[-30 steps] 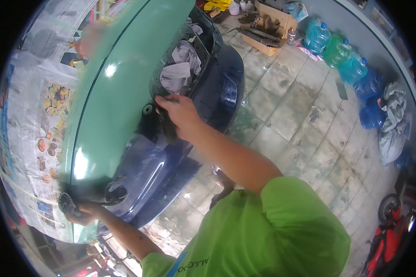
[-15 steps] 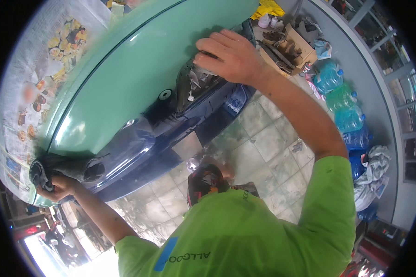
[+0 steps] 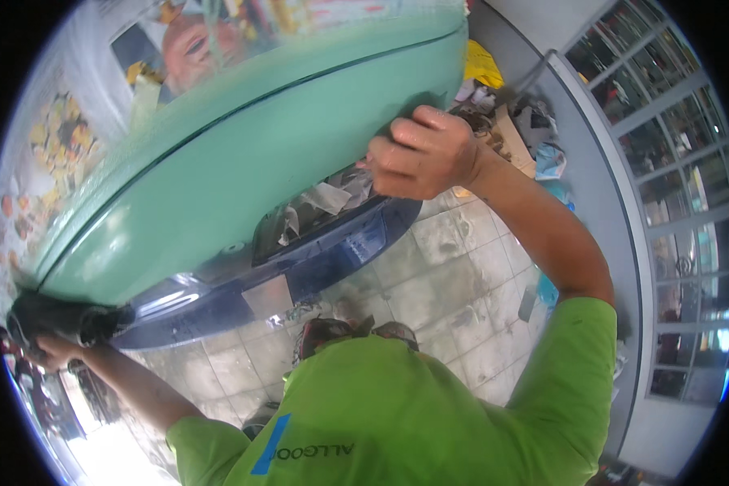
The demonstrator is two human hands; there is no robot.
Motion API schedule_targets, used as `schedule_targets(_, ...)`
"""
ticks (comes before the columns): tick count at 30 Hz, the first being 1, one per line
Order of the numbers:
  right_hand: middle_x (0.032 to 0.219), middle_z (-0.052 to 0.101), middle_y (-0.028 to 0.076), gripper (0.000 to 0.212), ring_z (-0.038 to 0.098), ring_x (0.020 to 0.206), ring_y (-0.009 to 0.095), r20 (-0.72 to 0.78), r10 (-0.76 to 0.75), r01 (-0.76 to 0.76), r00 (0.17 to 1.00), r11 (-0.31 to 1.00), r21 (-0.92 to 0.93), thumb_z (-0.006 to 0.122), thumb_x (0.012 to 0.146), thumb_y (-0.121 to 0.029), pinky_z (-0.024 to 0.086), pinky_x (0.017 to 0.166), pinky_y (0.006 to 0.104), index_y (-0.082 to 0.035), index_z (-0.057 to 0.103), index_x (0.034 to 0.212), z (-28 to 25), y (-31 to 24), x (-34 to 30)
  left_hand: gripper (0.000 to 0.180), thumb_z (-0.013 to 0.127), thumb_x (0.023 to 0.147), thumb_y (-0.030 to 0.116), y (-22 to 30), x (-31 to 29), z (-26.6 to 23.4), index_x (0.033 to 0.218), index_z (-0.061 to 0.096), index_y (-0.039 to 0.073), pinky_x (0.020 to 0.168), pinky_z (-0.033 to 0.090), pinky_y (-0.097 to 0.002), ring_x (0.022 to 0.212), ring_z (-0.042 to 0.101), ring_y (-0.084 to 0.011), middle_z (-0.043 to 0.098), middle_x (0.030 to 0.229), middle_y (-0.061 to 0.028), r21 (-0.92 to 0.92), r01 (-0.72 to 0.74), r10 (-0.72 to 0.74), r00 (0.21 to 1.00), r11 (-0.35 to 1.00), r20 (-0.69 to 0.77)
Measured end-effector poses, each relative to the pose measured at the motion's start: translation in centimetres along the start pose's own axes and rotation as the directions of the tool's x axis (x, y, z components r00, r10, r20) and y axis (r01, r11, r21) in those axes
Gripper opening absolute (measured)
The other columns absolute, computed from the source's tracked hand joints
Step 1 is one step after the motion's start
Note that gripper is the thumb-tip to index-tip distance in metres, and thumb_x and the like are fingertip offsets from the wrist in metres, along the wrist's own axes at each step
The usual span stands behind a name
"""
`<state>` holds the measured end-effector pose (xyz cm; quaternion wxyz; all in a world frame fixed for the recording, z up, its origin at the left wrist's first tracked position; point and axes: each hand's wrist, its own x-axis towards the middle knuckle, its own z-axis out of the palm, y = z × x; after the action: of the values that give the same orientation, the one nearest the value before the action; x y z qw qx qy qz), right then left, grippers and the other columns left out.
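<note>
A car's green front panel (image 3: 243, 162) curves across the view, with a dark blue bumper (image 3: 219, 304) below it. My right hand (image 3: 425, 154) is at the panel's right lower edge, beside the end of a dark lamp opening (image 3: 255, 243) lined with torn paper. Its fingers are curled in, and whatever they may hold is hidden. Far to the left, my left hand (image 3: 57, 352) has its fingers wrapped around a dark cloth (image 3: 36, 320), bunched against the panel's left corner. The cloth merges with the dark part beside it.
Printed masking paper (image 3: 65, 138) covers the car beyond the panel. At right stand a cardboard box (image 3: 510, 142), a yellow bag (image 3: 482, 65) and a blue-green bottle (image 3: 547, 292) by a grey wall (image 3: 579, 162). Pale floor tiles (image 3: 437, 283) lie beneath.
The view has shifted, and more of the masking paper shows. My right hand has moved along the edge to the lamp opening's right end, its fingers more curled. My left hand keeps the cloth.
</note>
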<state>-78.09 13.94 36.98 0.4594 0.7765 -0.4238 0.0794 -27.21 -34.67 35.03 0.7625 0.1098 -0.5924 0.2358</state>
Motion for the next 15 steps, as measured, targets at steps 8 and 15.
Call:
schedule_targets(8,0.085,0.062,-0.007,0.019,0.058,0.074,0.009,-0.299,-0.085,0.109,0.951,0.992,0.065,0.07,0.077,-0.023,0.041,0.054,0.0236,-0.021,0.054,0.067,4.3,-3.1,4.3,0.033,0.062,0.089,0.016,7.8,2.7,-5.4,0.106,0.068,-0.012,0.075,0.059,-0.0349,0.083,0.07,-0.0273,0.072,0.098,-0.0189,0.141,0.185,-0.189,0.982,0.973,0.011)
schedule_targets(15,0.088,0.066,-0.007,0.019,0.059,0.074,0.011,-0.349,-0.033,0.068,0.936,0.994,0.087,0.074,0.071,-0.023,0.047,0.059,0.0243,-0.019,0.057,0.066,1.7,1.3,-1.6,0.035,0.058,0.087,0.013,28.1,7.5,-15.9,0.108,0.068,-0.013,0.075,0.06,-0.0343,0.083,0.071,-0.029,0.072,0.1,-0.0214,0.06,0.657,-0.647,0.714,0.751,0.267)
